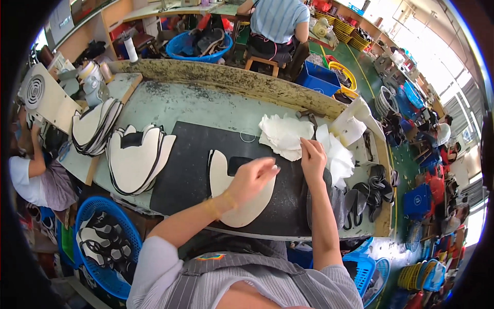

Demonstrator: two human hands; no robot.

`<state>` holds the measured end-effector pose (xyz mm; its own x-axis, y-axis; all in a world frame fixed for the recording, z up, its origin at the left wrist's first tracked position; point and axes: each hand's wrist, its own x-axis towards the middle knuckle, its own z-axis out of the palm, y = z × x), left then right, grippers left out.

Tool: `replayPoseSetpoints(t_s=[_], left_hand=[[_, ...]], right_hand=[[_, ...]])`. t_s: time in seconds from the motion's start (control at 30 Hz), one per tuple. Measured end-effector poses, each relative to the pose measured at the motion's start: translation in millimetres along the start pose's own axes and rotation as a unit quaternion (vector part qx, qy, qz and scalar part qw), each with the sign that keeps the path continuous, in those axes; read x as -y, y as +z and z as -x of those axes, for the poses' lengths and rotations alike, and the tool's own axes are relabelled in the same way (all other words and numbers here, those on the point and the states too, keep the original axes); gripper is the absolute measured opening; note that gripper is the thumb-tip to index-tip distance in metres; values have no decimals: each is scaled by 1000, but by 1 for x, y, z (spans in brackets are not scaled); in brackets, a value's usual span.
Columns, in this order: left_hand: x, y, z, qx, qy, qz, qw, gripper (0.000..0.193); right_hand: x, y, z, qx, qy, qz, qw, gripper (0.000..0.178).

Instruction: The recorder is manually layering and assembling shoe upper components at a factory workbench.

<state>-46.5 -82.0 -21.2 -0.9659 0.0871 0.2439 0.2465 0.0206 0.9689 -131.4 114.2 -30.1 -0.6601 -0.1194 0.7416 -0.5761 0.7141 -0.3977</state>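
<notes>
Currently at the right edge of the loose white sheets [280, 133] with the right hand [314, 158], fingertips drawn close together, hard to tell whether gripping one. Poised with the left hand [250, 180], loosely curled and seemingly empty, over the cream U-shaped piece [250, 210] on the black mat [177, 175], laid long axis away from the body, nearer the left hand and left of the right.

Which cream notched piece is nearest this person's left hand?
The cream notched piece on the black rectangular mat, beneath the left hand; others lie stacked farther left.
</notes>
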Motion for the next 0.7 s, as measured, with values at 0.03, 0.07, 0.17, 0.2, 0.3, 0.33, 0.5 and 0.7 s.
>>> replayPoseSetpoints(t_s=[0.03, 0.07, 0.17, 0.2, 0.3, 0.33, 0.5, 0.7], left_hand=[[2, 19, -18, -44, -20, 111, 993, 23], [4, 33, -29, -85, -42, 222, 970, 22], [-6, 36, -32, -45, -54, 258, 963, 24], [-11, 34, -30, -43, -63, 258, 963, 24], [-34, 25, -15, -7, -193, 360, 913, 22], [-43, 25, -11, -5, -181, 396, 900, 22], [-63, 7, -1, 101, -233, 489, 834, 31], [-67, 13, 16, 139, -238, 465, 841, 34]], right_hand=[[22, -8, -5, 1, -51, 31, 998, 24], [45, -17, -5, 4, -100, 63, 993, 26], [73, -29, 14, 52, -166, 57, 983, 36], [82, -36, 17, 60, -149, 44, 986, 39], [91, -55, 21, 79, -78, -61, 992, 38], [97, -55, 19, 71, -83, -55, 993, 36], [102, -55, 29, 13, -117, -116, 986, 32], [105, -78, 26, -10, -39, -101, 994, 57]])
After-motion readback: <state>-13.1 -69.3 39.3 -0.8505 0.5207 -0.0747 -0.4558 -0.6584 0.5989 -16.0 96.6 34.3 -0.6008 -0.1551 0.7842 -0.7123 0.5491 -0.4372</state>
